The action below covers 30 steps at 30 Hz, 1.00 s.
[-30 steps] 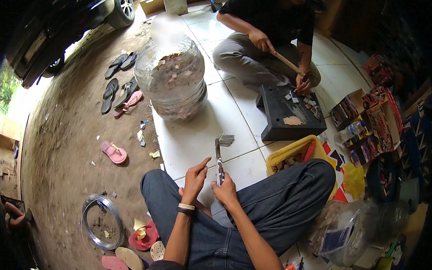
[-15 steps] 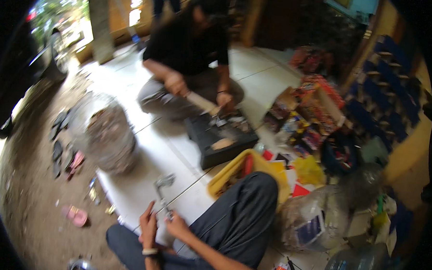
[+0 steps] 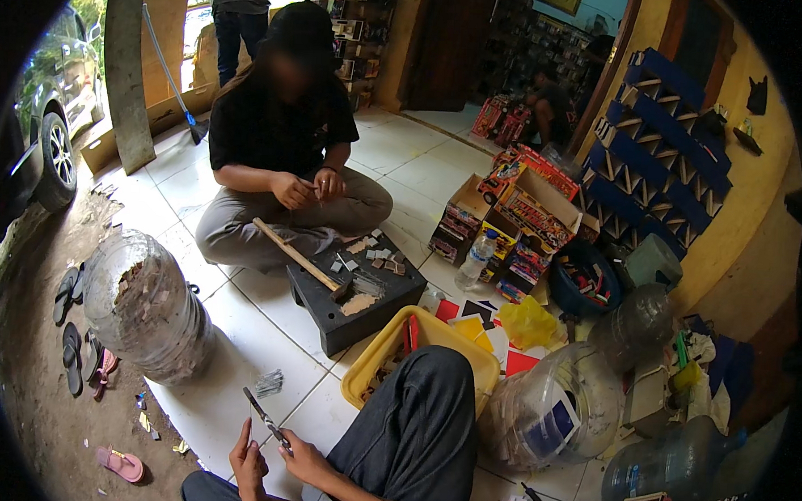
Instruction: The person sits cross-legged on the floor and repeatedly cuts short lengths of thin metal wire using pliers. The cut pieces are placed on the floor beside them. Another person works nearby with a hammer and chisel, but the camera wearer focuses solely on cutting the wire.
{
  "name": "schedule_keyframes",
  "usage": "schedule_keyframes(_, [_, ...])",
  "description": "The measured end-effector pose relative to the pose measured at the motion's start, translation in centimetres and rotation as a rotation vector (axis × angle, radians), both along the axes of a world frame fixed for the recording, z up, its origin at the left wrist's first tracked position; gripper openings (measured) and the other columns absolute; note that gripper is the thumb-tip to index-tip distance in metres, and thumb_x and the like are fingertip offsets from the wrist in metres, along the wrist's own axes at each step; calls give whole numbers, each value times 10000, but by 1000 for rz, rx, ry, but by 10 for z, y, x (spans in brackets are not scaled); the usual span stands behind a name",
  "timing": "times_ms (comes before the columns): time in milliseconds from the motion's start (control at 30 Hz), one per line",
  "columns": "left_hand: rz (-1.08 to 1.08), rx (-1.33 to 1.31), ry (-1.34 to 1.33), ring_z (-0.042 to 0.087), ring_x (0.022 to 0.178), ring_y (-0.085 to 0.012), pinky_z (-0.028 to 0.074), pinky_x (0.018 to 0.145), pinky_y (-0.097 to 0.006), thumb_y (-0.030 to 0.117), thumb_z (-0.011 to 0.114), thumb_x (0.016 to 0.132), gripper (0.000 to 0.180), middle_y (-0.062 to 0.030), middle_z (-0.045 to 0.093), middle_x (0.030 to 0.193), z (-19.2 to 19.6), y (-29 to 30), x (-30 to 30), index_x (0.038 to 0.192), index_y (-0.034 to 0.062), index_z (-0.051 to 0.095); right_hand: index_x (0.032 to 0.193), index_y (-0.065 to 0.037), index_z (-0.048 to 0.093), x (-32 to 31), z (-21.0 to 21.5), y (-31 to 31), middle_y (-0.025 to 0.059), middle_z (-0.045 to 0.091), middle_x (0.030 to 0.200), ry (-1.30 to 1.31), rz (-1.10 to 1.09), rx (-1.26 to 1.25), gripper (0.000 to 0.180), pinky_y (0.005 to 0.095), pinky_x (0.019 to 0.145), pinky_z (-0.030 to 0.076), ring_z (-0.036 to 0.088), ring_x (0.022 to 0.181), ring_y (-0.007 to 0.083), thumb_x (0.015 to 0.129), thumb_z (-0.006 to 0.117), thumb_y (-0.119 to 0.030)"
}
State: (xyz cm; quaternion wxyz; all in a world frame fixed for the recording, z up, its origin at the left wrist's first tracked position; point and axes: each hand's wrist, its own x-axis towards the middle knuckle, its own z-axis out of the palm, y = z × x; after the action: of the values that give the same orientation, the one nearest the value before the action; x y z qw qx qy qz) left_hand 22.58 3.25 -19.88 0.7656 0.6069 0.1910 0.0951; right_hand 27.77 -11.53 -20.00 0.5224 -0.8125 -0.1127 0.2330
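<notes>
Above glossy tiles [image 3: 247, 329], right fingers [image 3: 292, 446] grasping slender dark tool [image 3: 266, 416], left fingers [image 3: 245, 439] extended, hold unclear, thin wires [image 3: 270, 383] beyond.

a slim dark tool [image 3: 267, 418] slants up leftward near a loose bundle of grey wires [image 3: 270, 384].

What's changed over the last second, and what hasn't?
The co-worker has let go of the hammer, now lying on the black stool, and drawn both hands back above their lap. The view swung right. The wearer's right hand still grips the dark hand tool, left hand beside it; the yellow basin stayed put.
</notes>
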Motion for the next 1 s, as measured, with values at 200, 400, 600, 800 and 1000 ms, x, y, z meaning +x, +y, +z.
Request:
schedule_keyframes(200, [6, -2, -5, 307, 434, -18, 244, 399, -219, 36, 511, 954, 573, 104, 353, 594, 5, -1, -2, 1524, 66, 473, 1433, -91, 452, 1, 7, -2, 306, 678, 1083, 10, 15, -33, 481, 527, 848, 528, 647, 1024, 502, 1000, 588, -250])
schedule_keyframes(400, [-5, -37, -2, 311, 444, -24, 268, 416, -217, 44, 498, 991, 536, 104, 357, 594, 9, -2, -4, 1526, 76, 474, 1269, -47, 598, 5, 8, -2, 270, 705, 1042, 49, 80, -219, 399, 514, 868, 528, 666, 1025, 467, 964, 631, -302])
schedule_keyframes(600, [4, -65, 18, 317, 453, -28, 273, 423, -217, 67, 511, 994, 514, 105, 371, 594, 16, -5, -3, 1508, 85, 505, 1128, -31, 646, 3, 10, -3, 211, 727, 1000, 103, 52, -173, 383, 455, 857, 544, 701, 977, 392, 866, 751, -290])
schedule_keyframes(800, [16, 8, 90, 340, 482, -39, 307, 448, -228, 63, 493, 970, 534, 101, 369, 601, 18, -6, -2, 1499, 125, 532, 1063, -26, 645, -1, 11, 0, 206, 725, 947, 69, -16, -152, 379, 455, 842, 557, 715, 928, 378, 831, 788, -289])
schedule_keyframes(1000, [17, 2, 82, 319, 493, -38, 294, 458, -230, 78, 515, 989, 516, 98, 373, 616, 22, -8, -3, 1501, 134, 527, 1054, -16, 626, -2, 23, 1, 276, 710, 936, -36, -56, -233, 292, 535, 830, 535, 682, 946, 479, 884, 725, -231])
